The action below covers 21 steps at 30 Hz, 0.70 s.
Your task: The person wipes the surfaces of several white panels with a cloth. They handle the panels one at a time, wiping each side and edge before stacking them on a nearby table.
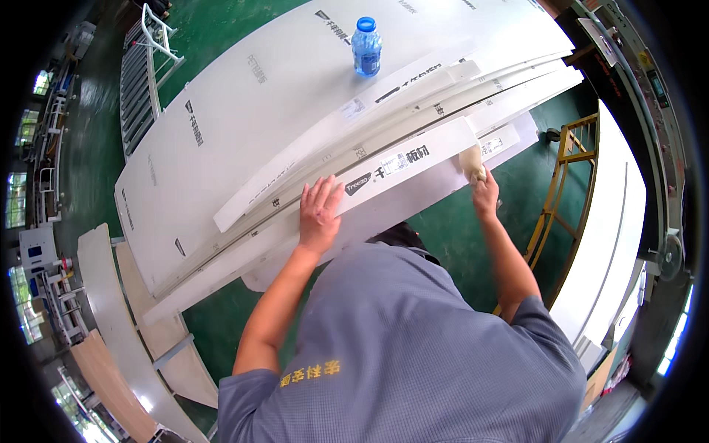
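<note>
While the white board (377, 170) along the near edge of the stack (244, 103) is steadied under the left hand's (320, 213) spread fingers, the pale wad (470, 161), gripped in the right hand's (485, 196) fingers at its right end, should be pressed evenly.

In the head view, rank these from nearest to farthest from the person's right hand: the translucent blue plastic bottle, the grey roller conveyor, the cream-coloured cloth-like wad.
1. Cream-coloured cloth-like wad: held in the right hand.
2. Translucent blue plastic bottle: upright on the stacked white panels, ahead and left.
3. Grey roller conveyor: beyond the panels, far left.
</note>
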Motion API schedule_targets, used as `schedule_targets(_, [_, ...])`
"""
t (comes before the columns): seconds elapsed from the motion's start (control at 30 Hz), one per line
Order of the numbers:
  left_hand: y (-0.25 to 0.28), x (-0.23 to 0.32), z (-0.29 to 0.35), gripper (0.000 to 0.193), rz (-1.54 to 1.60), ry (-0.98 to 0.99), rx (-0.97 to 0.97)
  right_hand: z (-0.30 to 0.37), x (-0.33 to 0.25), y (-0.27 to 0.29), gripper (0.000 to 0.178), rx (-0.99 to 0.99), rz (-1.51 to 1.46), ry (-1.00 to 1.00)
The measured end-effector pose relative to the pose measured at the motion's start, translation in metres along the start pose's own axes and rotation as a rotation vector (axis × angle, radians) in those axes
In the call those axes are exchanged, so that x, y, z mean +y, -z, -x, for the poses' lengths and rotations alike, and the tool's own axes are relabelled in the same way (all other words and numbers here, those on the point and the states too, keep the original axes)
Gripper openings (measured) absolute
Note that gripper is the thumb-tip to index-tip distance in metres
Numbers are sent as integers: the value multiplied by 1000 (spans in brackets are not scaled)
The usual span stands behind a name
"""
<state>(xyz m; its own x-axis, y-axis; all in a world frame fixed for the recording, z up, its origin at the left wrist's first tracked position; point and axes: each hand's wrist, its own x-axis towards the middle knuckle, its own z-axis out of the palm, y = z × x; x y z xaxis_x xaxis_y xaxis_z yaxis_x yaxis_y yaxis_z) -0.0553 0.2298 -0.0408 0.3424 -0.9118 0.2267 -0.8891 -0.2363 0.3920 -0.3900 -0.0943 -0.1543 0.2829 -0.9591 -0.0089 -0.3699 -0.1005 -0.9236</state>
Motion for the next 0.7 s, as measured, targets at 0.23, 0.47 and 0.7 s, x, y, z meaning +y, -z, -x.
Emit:
schedule_targets(0.23, [55, -26, -25, 34, 473, 348, 9, 54, -16, -1, 53, -2, -373, -422])
schedule_targets(0.47, [21, -81, -23, 37, 705, 514, -129, 46, -55, -12, 57, 87, -466, -355])
schedule_targets(0.7, [36, -39, -2, 81, -3, 141, -26, 19, -166, -53, 48, 142, 235, 548])
